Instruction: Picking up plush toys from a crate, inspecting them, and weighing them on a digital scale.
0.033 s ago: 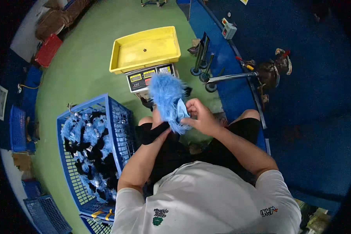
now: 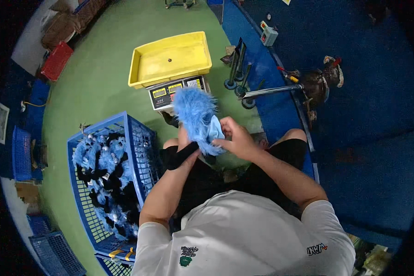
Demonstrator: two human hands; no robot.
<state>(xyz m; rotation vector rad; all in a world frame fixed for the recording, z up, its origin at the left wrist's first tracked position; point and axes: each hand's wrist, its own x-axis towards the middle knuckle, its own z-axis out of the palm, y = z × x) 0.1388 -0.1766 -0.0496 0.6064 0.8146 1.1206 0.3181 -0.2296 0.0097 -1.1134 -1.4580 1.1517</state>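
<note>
Over the green floor [image 2: 106, 78], your right hand [image 2: 237, 138] pinches the blue furry toy [image 2: 195, 115] at its lower end, its length running up-left away from your fingers, left hand [image 2: 184, 138] hidden behind it.

A blue crate [image 2: 138, 138] crowds the left side; a scale [image 2: 172, 92] and yellow tray [image 2: 170, 57] block ahead, with bare green floor [image 2: 101, 83] between them.

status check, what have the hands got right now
Both hands, left and right, shut on fluffy blue fur piece. Held above lap, before weighing scale. Nothing in the way.
</note>
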